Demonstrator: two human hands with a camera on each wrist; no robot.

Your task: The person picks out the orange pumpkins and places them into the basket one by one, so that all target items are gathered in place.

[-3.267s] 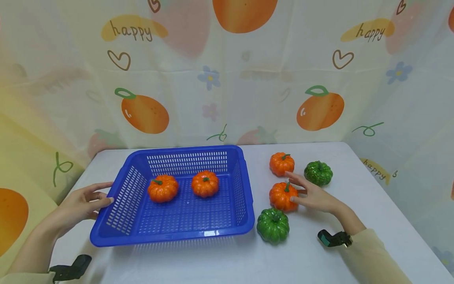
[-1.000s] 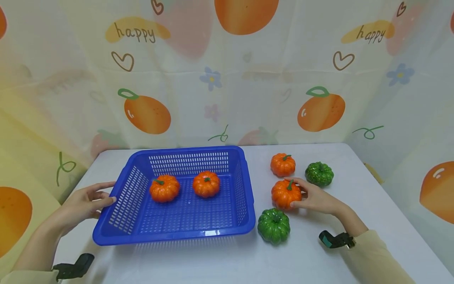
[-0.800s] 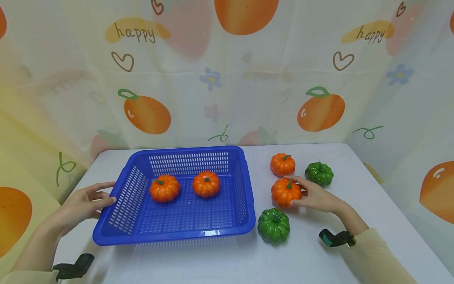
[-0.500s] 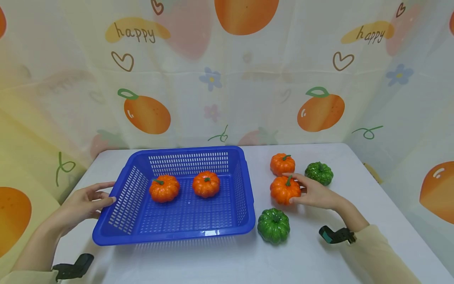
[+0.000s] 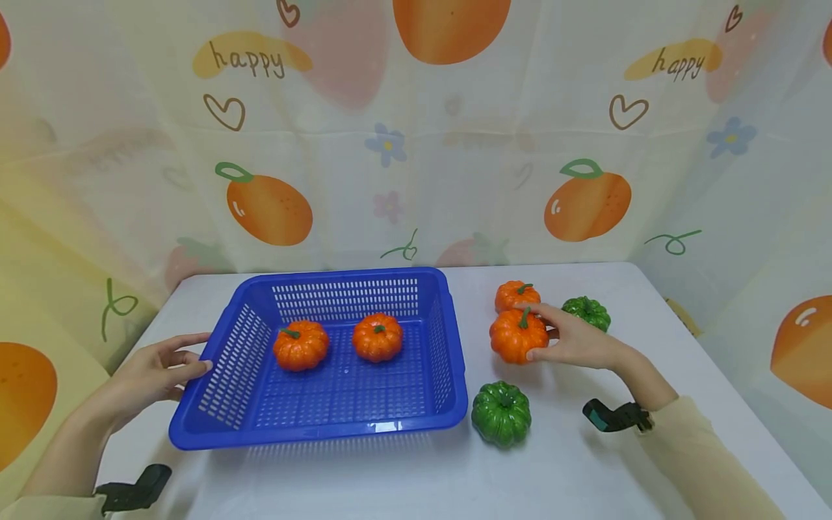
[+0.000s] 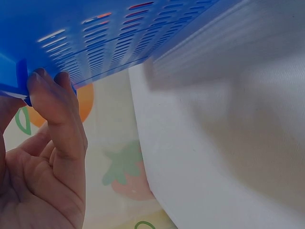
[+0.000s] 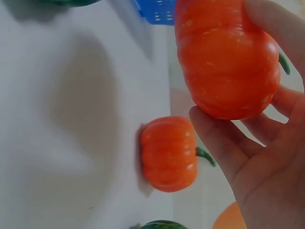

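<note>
My right hand (image 5: 575, 337) grips a small orange pumpkin (image 5: 518, 338) between thumb and fingers. The right wrist view shows this pumpkin (image 7: 226, 62) held up off the white table, its green stem toward the palm. My left hand (image 5: 159, 367) holds the left rim of a blue plastic basket (image 5: 318, 435); in the left wrist view its fingers (image 6: 55, 102) curl at the basket's edge. Inside the basket sit two orange pumpkins, one on the left (image 5: 301, 347) and one nearer the middle (image 5: 378, 338).
Behind the held pumpkin stands another orange pumpkin (image 5: 516, 295), partly hidden. A dark green pumpkin (image 5: 588, 312) is to its right, partly covered by the right hand. A green pumpkin (image 5: 501, 414) lies beside the basket's front right corner. A printed curtain (image 5: 468, 202) hangs behind the table (image 5: 416, 484).
My right hand has closed on the orange pumpkin and lifted it off the table, up and slightly left in the head view. The left hand and basket have stayed put.
</note>
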